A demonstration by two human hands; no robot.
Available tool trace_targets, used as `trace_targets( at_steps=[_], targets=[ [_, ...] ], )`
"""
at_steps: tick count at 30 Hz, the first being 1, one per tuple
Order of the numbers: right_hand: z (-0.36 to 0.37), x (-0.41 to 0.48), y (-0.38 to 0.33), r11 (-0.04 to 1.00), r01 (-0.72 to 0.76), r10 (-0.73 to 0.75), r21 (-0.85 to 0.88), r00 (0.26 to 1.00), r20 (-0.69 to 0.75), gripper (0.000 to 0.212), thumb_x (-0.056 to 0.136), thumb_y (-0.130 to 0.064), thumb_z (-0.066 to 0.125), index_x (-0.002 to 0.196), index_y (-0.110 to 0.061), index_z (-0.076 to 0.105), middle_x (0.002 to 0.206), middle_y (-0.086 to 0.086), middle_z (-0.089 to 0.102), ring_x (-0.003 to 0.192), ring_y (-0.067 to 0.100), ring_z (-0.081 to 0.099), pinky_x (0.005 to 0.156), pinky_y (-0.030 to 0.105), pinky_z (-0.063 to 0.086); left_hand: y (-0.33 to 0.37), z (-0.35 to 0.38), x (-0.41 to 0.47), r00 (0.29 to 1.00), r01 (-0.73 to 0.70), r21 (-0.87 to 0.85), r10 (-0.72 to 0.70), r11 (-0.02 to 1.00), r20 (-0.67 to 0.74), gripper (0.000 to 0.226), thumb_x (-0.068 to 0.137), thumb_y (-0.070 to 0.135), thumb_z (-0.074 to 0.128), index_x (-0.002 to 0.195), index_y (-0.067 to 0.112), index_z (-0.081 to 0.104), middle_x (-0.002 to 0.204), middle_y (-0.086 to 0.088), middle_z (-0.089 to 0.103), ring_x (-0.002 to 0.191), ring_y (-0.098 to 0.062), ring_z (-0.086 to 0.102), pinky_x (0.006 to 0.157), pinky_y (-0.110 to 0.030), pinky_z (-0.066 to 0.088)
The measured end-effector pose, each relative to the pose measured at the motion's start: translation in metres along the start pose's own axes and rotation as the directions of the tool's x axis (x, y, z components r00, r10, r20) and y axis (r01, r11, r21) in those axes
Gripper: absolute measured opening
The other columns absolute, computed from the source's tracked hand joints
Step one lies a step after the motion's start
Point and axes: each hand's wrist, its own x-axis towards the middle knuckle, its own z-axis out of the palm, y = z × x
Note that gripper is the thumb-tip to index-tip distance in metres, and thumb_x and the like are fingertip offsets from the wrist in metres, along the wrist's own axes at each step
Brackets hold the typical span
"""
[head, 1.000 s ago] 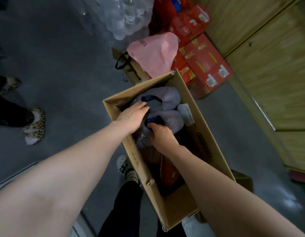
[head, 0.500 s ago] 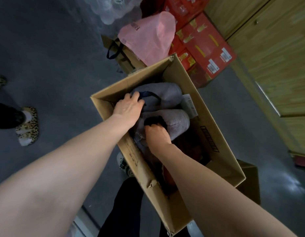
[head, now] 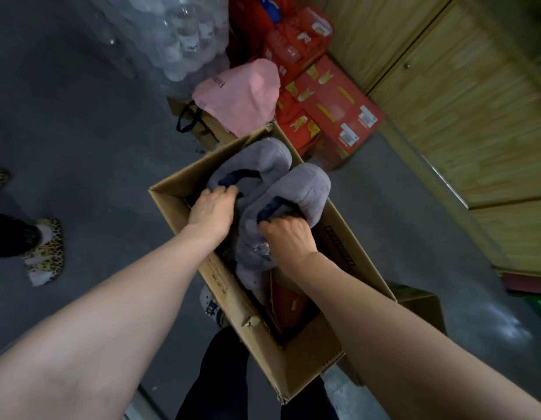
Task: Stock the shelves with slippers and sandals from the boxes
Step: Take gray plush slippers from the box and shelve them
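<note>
Grey floor (head: 81,116) is spreading from 7 to 11 o'clock, catching glare (head: 505,325) at 4 o'clock. Wooden cabinets (head: 475,116) are standing at 2 o'clock, red cartons (head: 332,98) at 1, wrapped bottles (head: 178,28) at 12.

Dim, soft indoor light leaves the open brown cardboard box (head: 296,368) shadowed inside, a pale glare patch shines on the grey concrete floor (head: 511,325) at right, and wide-angle bending warps the slightly blurred yellow wooden cabinet doors (head: 475,116).
</note>
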Motion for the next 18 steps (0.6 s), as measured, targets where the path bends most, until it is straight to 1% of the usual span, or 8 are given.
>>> trace_targets(
  at_steps=[2, 3, 4, 6, 9, 12, 15, 18],
  targets=[
    [-0.010, -0.004, 0.009, 0.999, 0.012, -0.016, -0.045, 0.996, -0.085, 0.015, 0.060, -0.014, 0.080, 0.061, -0.016, 0.065, 0.055, 0.003, 0.061, 0.052, 0.025, 0.061, 0.052, 0.027, 0.039, 0.010, -0.015, -0.006, 1.000, 0.015, -0.005, -0.015, 1.000, -0.027, 0.028, 0.096, 0.009, 0.045, 0.124, 0.010, 0.049, 0.119, -0.016, 0.058, 0.103, -0.039, 0.055, 0.084, -0.045, 0.045],
    [-0.019, -0.007, 0.013, 0.995, 0.019, -0.033, -0.097, 0.989, -0.141, 0.016, 0.057, -0.014, 0.079, 0.055, -0.018, 0.063, 0.052, 0.001, 0.059, 0.052, 0.025, 0.060, 0.054, 0.028, 0.043, 0.015, -0.024, -0.010, 0.999, 0.026, -0.016, -0.027, 1.000, -0.039, 0.025, 0.096, 0.011, 0.046, 0.121, 0.010, 0.049, 0.116, -0.016, 0.059, 0.102, -0.039, 0.056, 0.081, -0.044, 0.045],
    [-0.027, -0.010, 0.018, 0.993, 0.019, -0.037, -0.113, 0.987, -0.158, 0.013, 0.058, -0.015, 0.076, 0.055, -0.018, 0.064, 0.055, 0.001, 0.060, 0.059, 0.025, 0.061, 0.061, 0.030, 0.046, 0.021, -0.033, -0.015, 0.998, 0.047, -0.041, -0.048, 0.998, -0.044, 0.022, 0.097, 0.015, 0.046, 0.118, 0.010, 0.049, 0.114, -0.017, 0.059, 0.102, -0.040, 0.057, 0.078, -0.044, 0.045],
    [-0.050, -0.018, 0.026, 0.992, 0.049, -0.061, -0.114, 0.993, -0.104, 0.003, 0.072, -0.017, 0.069, 0.068, -0.018, 0.070, 0.073, 0.001, 0.065, 0.084, 0.028, 0.060, 0.079, 0.036, 0.042, 0.033, -0.050, -0.024, 0.993, 0.097, -0.118, -0.104, 0.988, -0.049, 0.018, 0.098, 0.024, 0.048, 0.111, 0.011, 0.048, 0.110, -0.018, 0.059, 0.101, -0.041, 0.057, 0.074, -0.043, 0.044],
    [-0.072, -0.027, 0.041, 0.985, 0.079, -0.099, -0.150, 0.986, -0.132, 0.010, 0.079, -0.014, 0.062, 0.075, -0.015, 0.071, 0.080, 0.003, 0.066, 0.093, 0.031, 0.053, 0.084, 0.040, 0.037, 0.047, -0.066, -0.042, 0.983, 0.153, -0.220, -0.172, 0.963, -0.067, 0.018, 0.096, 0.033, 0.052, 0.100, 0.016, 0.050, 0.107, -0.017, 0.059, 0.099, -0.041, 0.058, 0.069, -0.037, 0.040],
    [-0.087, -0.036, 0.055, 0.975, 0.120, -0.144, -0.185, 0.982, -0.124, 0.018, 0.084, -0.015, 0.055, 0.090, -0.015, 0.072, 0.094, 0.002, 0.066, 0.107, 0.032, 0.048, 0.095, 0.042, 0.032, 0.055, -0.074, -0.062, 0.968, 0.204, -0.298, -0.237, 0.932, -0.080, 0.014, 0.093, 0.034, 0.057, 0.096, 0.020, 0.056, 0.106, -0.015, 0.063, 0.101, -0.039, 0.059, 0.071, -0.033, 0.040],
    [-0.101, -0.052, 0.067, 0.964, 0.192, -0.207, -0.183, 0.976, -0.062, 0.016, 0.085, -0.019, 0.053, 0.093, -0.019, 0.067, 0.098, 0.002, 0.065, 0.111, 0.030, 0.043, 0.091, 0.037, 0.032, 0.066, -0.079, -0.088, 0.940, 0.286, -0.345, -0.332, 0.894, -0.080, 0.013, 0.092, 0.033, 0.059, 0.090, 0.021, 0.060, 0.104, -0.013, 0.066, 0.102, -0.036, 0.060, 0.076, -0.034, 0.044],
    [-0.104, -0.063, 0.074, 0.947, 0.304, -0.303, -0.107, 0.953, 0.032, 0.016, 0.077, -0.030, 0.046, 0.071, -0.016, 0.053, 0.084, 0.006, 0.061, 0.097, 0.029, 0.045, 0.083, 0.034, 0.034, 0.080, -0.080, -0.117, 0.890, 0.374, -0.385, -0.444, 0.844, -0.107, 0.013, 0.092, 0.033, 0.058, 0.084, 0.023, 0.056, 0.103, -0.012, 0.066, 0.099, -0.035, 0.060, 0.070, -0.032, 0.040]
  ],
)
